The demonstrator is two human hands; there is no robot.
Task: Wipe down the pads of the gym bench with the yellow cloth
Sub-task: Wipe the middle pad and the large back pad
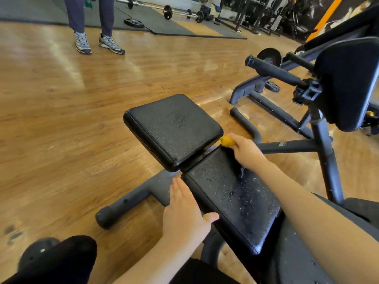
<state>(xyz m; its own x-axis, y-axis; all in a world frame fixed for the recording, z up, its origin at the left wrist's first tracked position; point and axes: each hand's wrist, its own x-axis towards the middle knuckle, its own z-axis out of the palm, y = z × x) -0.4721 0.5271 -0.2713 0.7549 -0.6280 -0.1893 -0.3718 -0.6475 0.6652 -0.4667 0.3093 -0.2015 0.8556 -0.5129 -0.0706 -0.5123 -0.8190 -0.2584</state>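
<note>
The gym bench has two black pads: a square far pad (pixel 172 130) and a longer near pad (pixel 231 197) speckled with wet droplets. My right hand (pixel 246 152) grips the bunched yellow cloth (pixel 227 141) at the far right corner of the near pad, by the gap between the pads. Only a small lump of cloth shows past my fingers. My left hand (pixel 184 214) rests against the near pad's left edge, fingers straight along its side and thumb on top.
The bench's dark frame and floor foot (pixel 123 206) stretch left over the wooden floor. Another machine with a black pad (pixel 346 83) and handle bars stands at right. A person's legs and sneakers (pixel 98 44) are at the far left, with barbells and plates behind.
</note>
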